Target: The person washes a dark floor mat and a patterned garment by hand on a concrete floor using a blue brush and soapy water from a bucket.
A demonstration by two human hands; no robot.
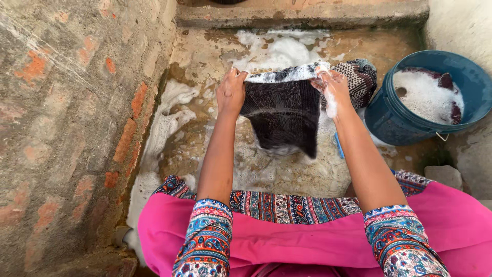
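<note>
Black soapy cloth (284, 113) hangs below both hands' grip

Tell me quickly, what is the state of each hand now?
Left hand: closed, gripping the left edge of the dark wet cloth.
Right hand: closed, soapy, gripping the right edge of the same cloth.

The wet, tan concrete floor (287, 177) runs between a red brick wall on the left and a raised concrete step at the far end. White soap foam (279, 48) spreads over its far part and trails along the foot of the wall. A dark, soaked patterned cloth (284, 115) lies on it, its far edge lathered. A round blue plastic tub (389, 120) of suds and a small grey stone block (443, 175) stand at the right.
</note>
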